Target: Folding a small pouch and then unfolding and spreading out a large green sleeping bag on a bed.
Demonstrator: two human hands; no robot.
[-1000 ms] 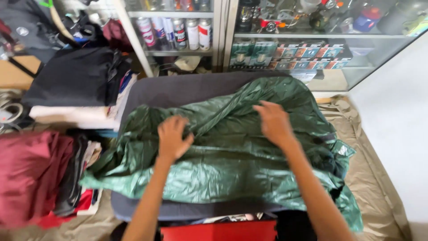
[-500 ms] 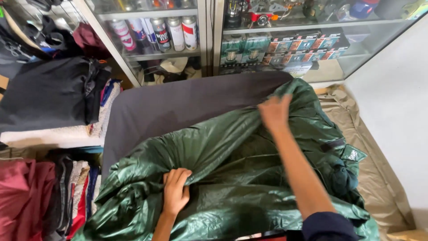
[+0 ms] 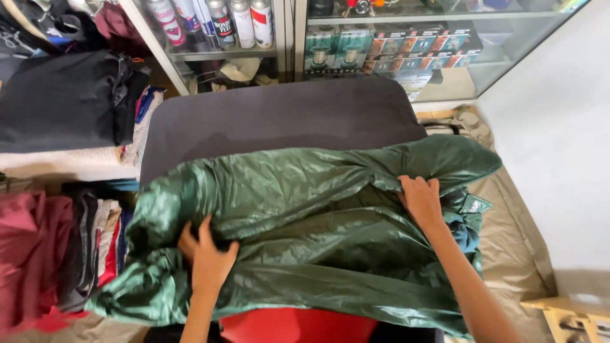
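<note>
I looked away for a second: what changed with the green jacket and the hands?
The right hand pulled the far edge of the green jacket toward the person, folding it over; the left hand slid left, gripping the fold. The jacket remains on the dark pad.

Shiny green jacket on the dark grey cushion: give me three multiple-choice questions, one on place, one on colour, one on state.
1. Where does the shiny green crinkled jacket lie?
A. on the dark grey padded cushion
B. inside the glass cabinet
C. on the folded black cloth pile

2. What colour is the cloth pile at the far left edge?
A. yellow
B. dark red
C. white

3. What are the hands doing?
A. both hang free
B. one holds a can
C. left hand and right hand both grip jacket folds

Answers: 1 A, the cushion shows beyond the jacket; 2 B, it looks maroon; 3 C, fingers curl into the fabric.
</note>
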